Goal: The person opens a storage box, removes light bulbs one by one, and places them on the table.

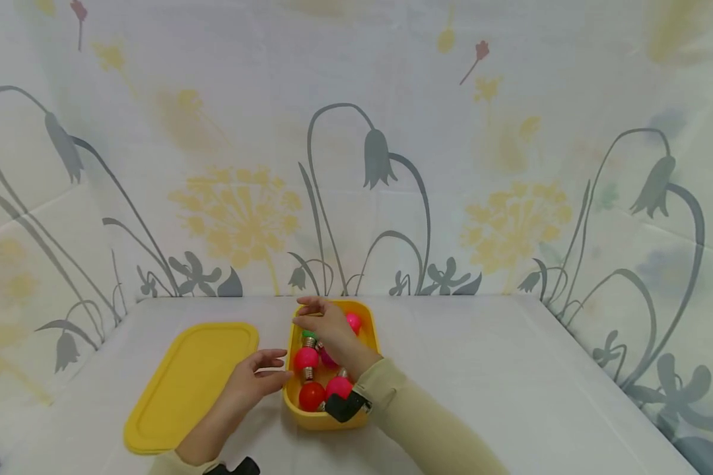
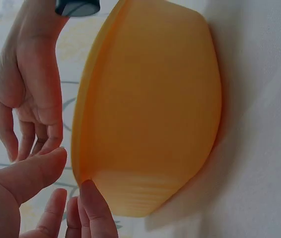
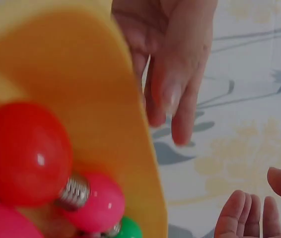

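Several small round light bulbs with metal screw bases lie in a yellow plastic box (image 1: 327, 422). Among them are a red bulb (image 1: 312, 396), a pink bulb (image 1: 306, 359) and a green bulb (image 3: 130, 229). My left hand (image 1: 254, 377) is beside the box's left wall, fingers loosely bent and nothing between them. In the left wrist view its fingertips (image 2: 93, 201) overlap the rim; I cannot tell whether they touch it. Over the far left part of the box, my right hand (image 1: 331, 328) hovers with relaxed fingers and holds nothing. It hides some bulbs in the head view.
A flat yellow lid (image 1: 193, 379) lies on the white-covered table (image 1: 481, 382), left of the box. Behind the table hangs a cloth (image 1: 356, 79) printed with flowers. Each wrist wears a black camera mount, such as the right one (image 1: 346, 406).
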Demonstrator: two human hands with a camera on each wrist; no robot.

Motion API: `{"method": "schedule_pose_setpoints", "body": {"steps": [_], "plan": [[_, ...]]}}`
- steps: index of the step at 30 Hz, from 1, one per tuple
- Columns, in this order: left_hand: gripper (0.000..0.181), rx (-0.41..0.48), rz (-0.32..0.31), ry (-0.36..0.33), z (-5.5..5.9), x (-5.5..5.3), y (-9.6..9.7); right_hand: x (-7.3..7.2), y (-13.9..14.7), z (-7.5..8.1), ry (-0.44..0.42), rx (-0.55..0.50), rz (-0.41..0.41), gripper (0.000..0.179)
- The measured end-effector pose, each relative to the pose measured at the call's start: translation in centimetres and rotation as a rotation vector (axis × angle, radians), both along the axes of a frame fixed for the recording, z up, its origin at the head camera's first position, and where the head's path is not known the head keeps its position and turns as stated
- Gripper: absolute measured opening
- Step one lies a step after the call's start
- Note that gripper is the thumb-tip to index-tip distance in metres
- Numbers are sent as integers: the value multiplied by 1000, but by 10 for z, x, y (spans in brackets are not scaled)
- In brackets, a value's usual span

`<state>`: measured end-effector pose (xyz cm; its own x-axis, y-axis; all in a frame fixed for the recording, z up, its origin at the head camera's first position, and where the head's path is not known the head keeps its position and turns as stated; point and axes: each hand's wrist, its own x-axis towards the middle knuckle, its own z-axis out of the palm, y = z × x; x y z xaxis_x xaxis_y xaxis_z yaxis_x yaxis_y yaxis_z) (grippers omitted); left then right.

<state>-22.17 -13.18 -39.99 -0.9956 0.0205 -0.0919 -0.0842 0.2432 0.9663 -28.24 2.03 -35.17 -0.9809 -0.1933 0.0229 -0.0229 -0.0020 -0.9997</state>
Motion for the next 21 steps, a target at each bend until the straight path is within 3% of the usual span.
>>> {"method": "schedule_pose_setpoints", "body": {"steps": [9, 21], "plan": [[53, 13, 21, -50, -8, -3, 5, -26, 14, -7, 2, 124, 15, 30], [53, 30, 40, -78, -8, -3, 4, -43, 20, -22, 34, 279, 70, 29]]}}
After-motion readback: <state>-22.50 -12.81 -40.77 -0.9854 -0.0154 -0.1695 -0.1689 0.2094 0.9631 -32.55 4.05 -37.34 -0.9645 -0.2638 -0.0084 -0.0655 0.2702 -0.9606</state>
